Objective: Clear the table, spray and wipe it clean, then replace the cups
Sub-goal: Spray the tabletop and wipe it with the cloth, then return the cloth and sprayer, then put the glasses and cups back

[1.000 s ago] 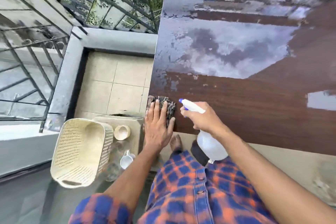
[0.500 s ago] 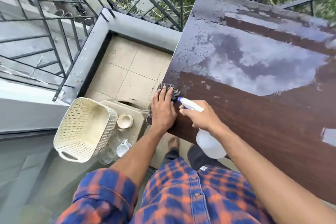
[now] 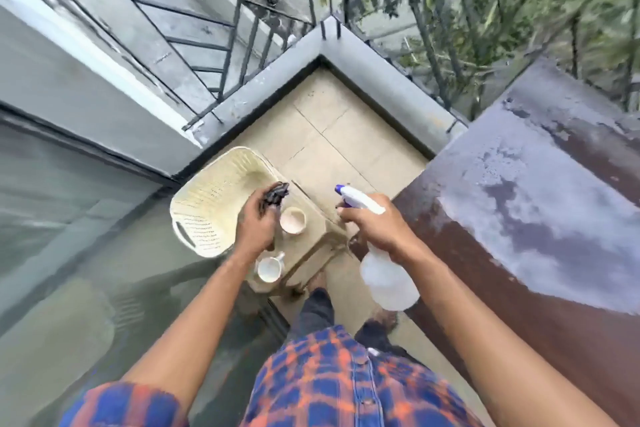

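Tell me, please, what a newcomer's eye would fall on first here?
The wet, glossy brown table on the right, mirroring the sky, strikes first. Beside it, the right hand grips a spray bottle and the left hand holds a dark cloth. Near the left hand, a cup and a mug stand on a low stool next to a cream basket.

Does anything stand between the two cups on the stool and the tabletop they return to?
Nothing visible lies on the table in view or covers the cups. Both hands are occupied though: the left hand grips the cloth, the right hand the spray bottle.
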